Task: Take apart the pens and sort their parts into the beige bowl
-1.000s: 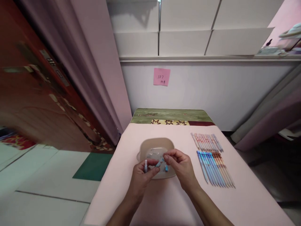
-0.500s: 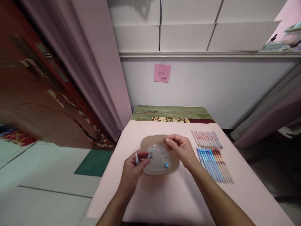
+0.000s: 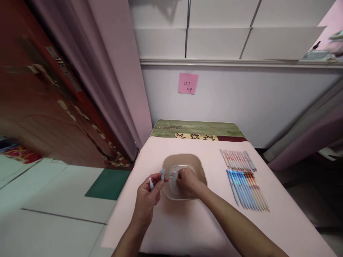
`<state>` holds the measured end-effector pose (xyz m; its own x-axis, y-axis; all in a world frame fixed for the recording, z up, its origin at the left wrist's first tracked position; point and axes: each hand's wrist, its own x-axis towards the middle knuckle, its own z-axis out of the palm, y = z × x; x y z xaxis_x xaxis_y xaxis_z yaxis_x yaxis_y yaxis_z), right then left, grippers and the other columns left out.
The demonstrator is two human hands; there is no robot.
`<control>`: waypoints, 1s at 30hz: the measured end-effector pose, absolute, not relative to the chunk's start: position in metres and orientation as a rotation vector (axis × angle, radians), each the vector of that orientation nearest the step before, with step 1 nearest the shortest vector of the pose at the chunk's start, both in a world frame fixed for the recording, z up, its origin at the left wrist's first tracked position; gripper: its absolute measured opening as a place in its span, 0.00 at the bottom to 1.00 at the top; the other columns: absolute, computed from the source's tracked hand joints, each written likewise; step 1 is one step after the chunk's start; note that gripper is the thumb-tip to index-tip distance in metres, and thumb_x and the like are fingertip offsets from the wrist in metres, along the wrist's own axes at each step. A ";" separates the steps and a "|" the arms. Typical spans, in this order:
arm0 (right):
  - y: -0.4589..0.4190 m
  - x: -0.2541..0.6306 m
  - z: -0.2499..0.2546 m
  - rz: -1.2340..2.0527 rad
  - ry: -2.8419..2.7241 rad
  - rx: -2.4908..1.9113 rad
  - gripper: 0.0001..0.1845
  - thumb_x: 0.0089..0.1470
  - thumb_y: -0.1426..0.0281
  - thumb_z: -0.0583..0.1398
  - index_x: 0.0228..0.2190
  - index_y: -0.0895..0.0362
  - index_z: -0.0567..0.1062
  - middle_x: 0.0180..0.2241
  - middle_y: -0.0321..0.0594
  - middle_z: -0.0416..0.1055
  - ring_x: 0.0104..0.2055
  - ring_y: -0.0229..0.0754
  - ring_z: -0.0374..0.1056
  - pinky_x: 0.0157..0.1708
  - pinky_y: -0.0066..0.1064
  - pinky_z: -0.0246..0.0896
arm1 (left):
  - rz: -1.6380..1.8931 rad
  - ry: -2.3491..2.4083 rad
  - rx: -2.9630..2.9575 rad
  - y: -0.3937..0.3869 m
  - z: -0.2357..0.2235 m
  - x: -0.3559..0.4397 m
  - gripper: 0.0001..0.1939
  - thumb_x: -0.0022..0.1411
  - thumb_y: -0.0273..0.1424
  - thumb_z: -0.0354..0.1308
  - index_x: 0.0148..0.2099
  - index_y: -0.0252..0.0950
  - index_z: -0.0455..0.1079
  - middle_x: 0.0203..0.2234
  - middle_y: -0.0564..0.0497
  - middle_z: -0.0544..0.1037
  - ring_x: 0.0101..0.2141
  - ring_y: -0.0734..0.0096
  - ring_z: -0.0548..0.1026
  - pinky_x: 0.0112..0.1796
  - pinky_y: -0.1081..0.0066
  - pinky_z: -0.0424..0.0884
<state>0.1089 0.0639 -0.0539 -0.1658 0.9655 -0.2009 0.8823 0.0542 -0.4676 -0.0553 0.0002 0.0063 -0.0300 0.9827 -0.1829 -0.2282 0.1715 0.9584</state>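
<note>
pink cloth (image 3: 177, 225) over green-patterned table (image 3: 198, 126), pink note (image 3: 188, 83) on pale wall (image 3: 241, 103) behind. tan bowl (image 3: 197, 162) on cloth, small pale bits (image 3: 173, 173) inside. left hand (image 3: 148, 195) at bowl's left rim, pinching short light-blue tube (image 3: 163, 175) upright; white-tipped piece (image 3: 151, 183) tucked between fingers. right hand (image 3: 188, 180) in bowl, fingers curled, tips hidden, so cannot tell whether they grip anything. off right, upper row of pinkish-grey pens (image 3: 237, 160), lower row of blue and brown pens (image 3: 248, 191).
</note>
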 end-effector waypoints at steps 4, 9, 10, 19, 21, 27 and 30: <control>0.065 0.093 -0.063 0.699 -2.186 -1.938 0.11 0.44 0.77 0.60 0.31 0.66 0.80 0.34 0.57 0.77 0.37 0.54 0.73 0.36 0.33 0.64 | 1.179 1.172 0.909 -0.002 0.005 -0.051 0.14 0.48 0.36 0.66 0.37 0.35 0.72 0.30 0.50 0.78 0.12 0.89 0.53 0.14 0.78 0.46; 0.062 0.098 -0.051 0.755 -2.144 -1.877 0.08 0.45 0.78 0.58 0.27 0.65 0.79 0.31 0.58 0.77 0.36 0.55 0.74 0.34 0.34 0.65 | 1.146 1.176 0.913 -0.003 0.002 -0.044 0.14 0.46 0.35 0.67 0.35 0.35 0.73 0.30 0.49 0.79 0.13 0.87 0.55 0.15 0.78 0.50; 0.061 0.104 -0.045 0.772 -2.116 -1.860 0.08 0.46 0.77 0.58 0.27 0.64 0.78 0.30 0.56 0.78 0.35 0.52 0.74 0.33 0.32 0.65 | 1.142 1.168 0.920 -0.003 0.000 -0.043 0.13 0.46 0.35 0.67 0.35 0.35 0.73 0.29 0.49 0.79 0.14 0.86 0.57 0.16 0.79 0.51; 0.024 0.153 0.024 1.272 -1.304 -1.228 0.10 0.47 0.65 0.61 0.30 0.58 0.72 0.22 0.35 0.73 0.25 0.39 0.72 0.25 0.27 0.66 | 1.129 1.149 0.995 0.004 -0.018 -0.029 0.13 0.46 0.33 0.68 0.35 0.34 0.74 0.29 0.48 0.79 0.26 0.71 0.73 0.29 0.74 0.67; 0.016 0.156 0.033 1.300 -1.309 -1.207 0.08 0.47 0.67 0.61 0.31 0.58 0.74 0.21 0.35 0.72 0.26 0.39 0.72 0.26 0.26 0.65 | 1.111 1.163 1.018 0.003 -0.017 -0.025 0.13 0.45 0.33 0.68 0.35 0.35 0.74 0.29 0.49 0.78 0.26 0.72 0.72 0.29 0.74 0.67; 0.005 0.162 0.042 1.058 -1.642 -1.313 0.08 0.50 0.70 0.59 0.32 0.58 0.78 0.21 0.34 0.72 0.23 0.34 0.65 0.23 0.23 0.57 | 1.050 1.162 1.139 0.001 -0.011 -0.019 0.11 0.48 0.35 0.66 0.35 0.35 0.73 0.24 0.55 0.74 0.22 0.78 0.65 0.25 0.77 0.61; 0.004 0.165 0.045 0.974 -1.789 -1.340 0.08 0.50 0.70 0.58 0.31 0.57 0.78 0.20 0.33 0.71 0.22 0.33 0.63 0.21 0.22 0.54 | 1.046 1.169 1.243 -0.001 -0.011 -0.020 0.10 0.51 0.34 0.64 0.35 0.35 0.73 0.24 0.56 0.71 0.21 0.80 0.61 0.25 0.77 0.58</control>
